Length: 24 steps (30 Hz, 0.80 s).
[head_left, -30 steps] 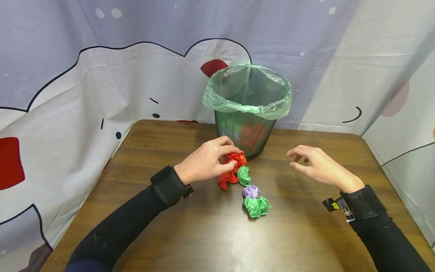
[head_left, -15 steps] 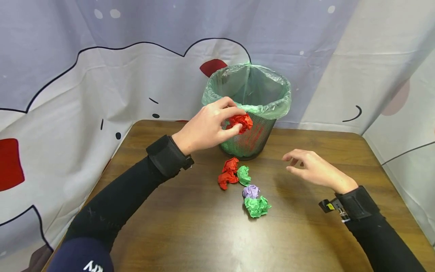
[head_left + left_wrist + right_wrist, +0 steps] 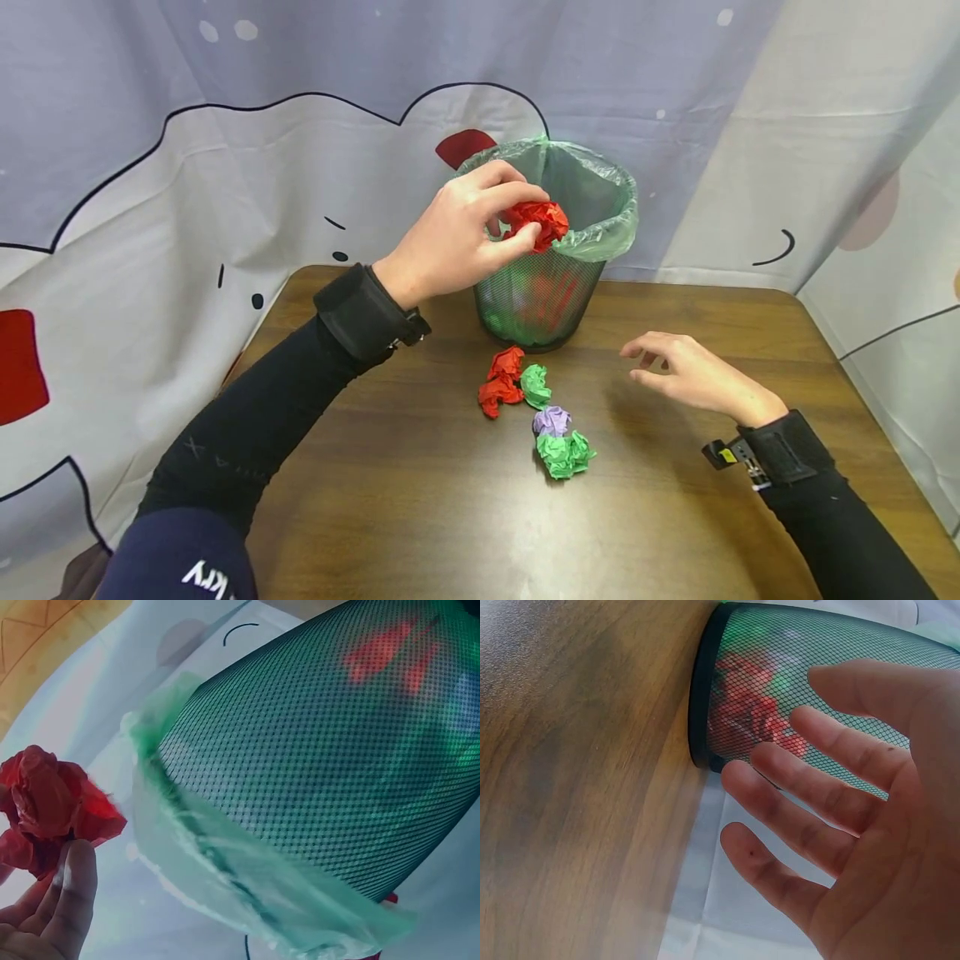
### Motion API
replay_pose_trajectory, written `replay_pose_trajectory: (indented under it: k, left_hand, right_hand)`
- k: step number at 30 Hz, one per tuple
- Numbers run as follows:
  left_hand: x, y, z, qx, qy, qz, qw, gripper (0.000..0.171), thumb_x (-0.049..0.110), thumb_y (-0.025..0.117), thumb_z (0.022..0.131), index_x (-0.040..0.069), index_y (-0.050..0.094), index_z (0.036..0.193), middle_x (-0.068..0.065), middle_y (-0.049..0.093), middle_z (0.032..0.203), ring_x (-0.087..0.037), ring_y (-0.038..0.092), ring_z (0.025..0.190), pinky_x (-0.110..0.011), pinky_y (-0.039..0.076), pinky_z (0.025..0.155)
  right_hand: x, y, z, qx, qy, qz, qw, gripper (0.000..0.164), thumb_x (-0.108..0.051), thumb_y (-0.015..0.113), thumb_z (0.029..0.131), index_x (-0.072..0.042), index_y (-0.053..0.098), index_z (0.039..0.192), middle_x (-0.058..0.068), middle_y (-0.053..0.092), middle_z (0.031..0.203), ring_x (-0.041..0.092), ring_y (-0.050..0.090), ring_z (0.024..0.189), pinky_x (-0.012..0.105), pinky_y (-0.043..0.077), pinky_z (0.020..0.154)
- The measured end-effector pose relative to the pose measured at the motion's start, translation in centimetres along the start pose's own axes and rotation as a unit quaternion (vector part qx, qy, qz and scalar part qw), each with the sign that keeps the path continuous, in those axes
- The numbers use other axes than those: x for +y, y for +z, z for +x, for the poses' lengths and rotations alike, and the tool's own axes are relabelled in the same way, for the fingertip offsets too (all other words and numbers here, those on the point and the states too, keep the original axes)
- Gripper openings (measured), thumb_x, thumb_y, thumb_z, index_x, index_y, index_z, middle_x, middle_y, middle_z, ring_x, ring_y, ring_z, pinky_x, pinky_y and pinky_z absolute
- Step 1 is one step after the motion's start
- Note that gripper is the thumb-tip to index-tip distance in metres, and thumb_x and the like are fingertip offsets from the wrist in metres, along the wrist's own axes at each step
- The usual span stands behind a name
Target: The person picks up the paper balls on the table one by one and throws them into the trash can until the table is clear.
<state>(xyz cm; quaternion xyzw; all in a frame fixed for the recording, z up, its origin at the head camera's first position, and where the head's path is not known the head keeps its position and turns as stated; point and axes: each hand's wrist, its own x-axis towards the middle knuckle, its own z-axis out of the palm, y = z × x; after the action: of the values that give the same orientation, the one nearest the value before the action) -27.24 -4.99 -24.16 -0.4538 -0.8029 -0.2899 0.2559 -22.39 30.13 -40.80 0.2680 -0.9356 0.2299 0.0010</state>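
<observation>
My left hand pinches a crumpled red paper ball between thumb and fingers, at the near left rim of a mesh wastebasket. A thin green bag lines the basket and folds over its rim. In the left wrist view the red paper ball is beside the bag's edge. My right hand hovers over the table's right side with relaxed fingers and nothing in them. On the table before the basket lie two red paper balls, a small green one, a purple one and a larger green one.
The brown wooden table bears the basket near its back edge. Red and green crumpled paper shows through the basket's mesh wall. A printed curtain hangs behind the table and along its sides.
My left hand has picked the red paper ball off the pile and lifted it up to the basket's rim. The right hand has shifted only slightly left.
</observation>
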Motion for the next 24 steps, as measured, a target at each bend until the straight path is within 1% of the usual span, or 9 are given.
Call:
replay_pose_trajectory:
  k: [4,6,9,13,16,20,24]
  left_hand:
    - [-0.3,-0.6,0.8,0.019,0.001,-0.015,0.9997,0.028,0.022,0.062,0.094,0.009,0.073,0.116,-0.005,0.063,0.105,-0.011,0.058,0.079,-0.024,0.050,0.071]
    - [-0.5,-0.8,1.2,0.026,0.001,-0.016,0.9995,0.028,0.021,0.062,0.094,0.009,0.072,0.116,-0.005,0.063,0.105,-0.011,0.057,0.078,-0.023,0.050,0.070]
    - [-0.7,-1.2,1.9,0.024,-0.020,-0.001,0.9995,0.028,0.021,0.062,0.094,0.010,0.072,0.118,-0.005,0.064,0.107,-0.012,0.058,0.081,-0.025,0.049,0.072]
    - [-1.2,-1.7,2.7,0.020,-0.052,0.035,0.9978,0.029,0.024,0.061,0.095,0.013,0.071,0.119,-0.002,0.065,0.108,-0.013,0.060,0.086,-0.029,0.045,0.078]
    - [-1.8,-2.0,3.5,0.024,-0.068,0.058,0.9957,0.031,0.025,0.061,0.095,0.014,0.071,0.122,-0.001,0.067,0.110,-0.011,0.062,0.088,-0.029,0.046,0.079]
    - [-2.5,-2.3,4.4,0.023,-0.098,0.084,0.9914,0.033,0.027,0.059,0.096,0.016,0.069,0.126,0.000,0.067,0.115,-0.011,0.063,0.093,-0.028,0.048,0.082]
    - [-2.9,-2.5,5.5,0.004,-0.132,0.113,0.9848,0.036,0.031,0.056,0.097,0.019,0.067,0.130,0.002,0.067,0.121,-0.013,0.060,0.104,-0.029,0.048,0.086]
  right_hand:
    - [0.0,0.1,0.0,0.003,-0.006,0.003,1.000,0.027,-0.013,0.072,0.091,-0.013,0.068,0.117,-0.001,0.071,0.109,0.016,0.067,0.093,0.042,0.054,0.076]
    - [-0.1,0.1,0.0,0.003,-0.008,0.003,1.000,0.027,-0.013,0.072,0.091,-0.013,0.069,0.118,-0.001,0.071,0.109,0.016,0.067,0.092,0.041,0.054,0.076]
    - [-0.1,0.1,0.0,0.004,-0.009,0.004,1.000,0.026,-0.014,0.071,0.092,-0.013,0.069,0.118,-0.002,0.071,0.110,0.015,0.067,0.092,0.041,0.054,0.076]
    - [0.1,0.3,0.1,0.003,-0.007,0.002,1.000,0.027,-0.014,0.072,0.092,-0.013,0.069,0.118,-0.002,0.071,0.110,0.012,0.066,0.091,0.041,0.054,0.077]
    - [0.1,0.4,0.0,0.002,-0.004,0.000,1.000,0.028,-0.013,0.072,0.091,-0.012,0.069,0.118,-0.002,0.071,0.109,0.010,0.065,0.091,0.042,0.054,0.077]
    - [0.1,0.4,0.0,0.002,-0.005,0.000,1.000,0.027,-0.013,0.072,0.091,-0.012,0.069,0.118,-0.001,0.071,0.109,0.010,0.065,0.091,0.042,0.054,0.077]
    - [0.1,0.3,0.0,0.001,-0.005,0.002,1.000,0.026,-0.014,0.071,0.092,-0.012,0.069,0.118,-0.001,0.071,0.110,0.011,0.066,0.092,0.042,0.054,0.078]
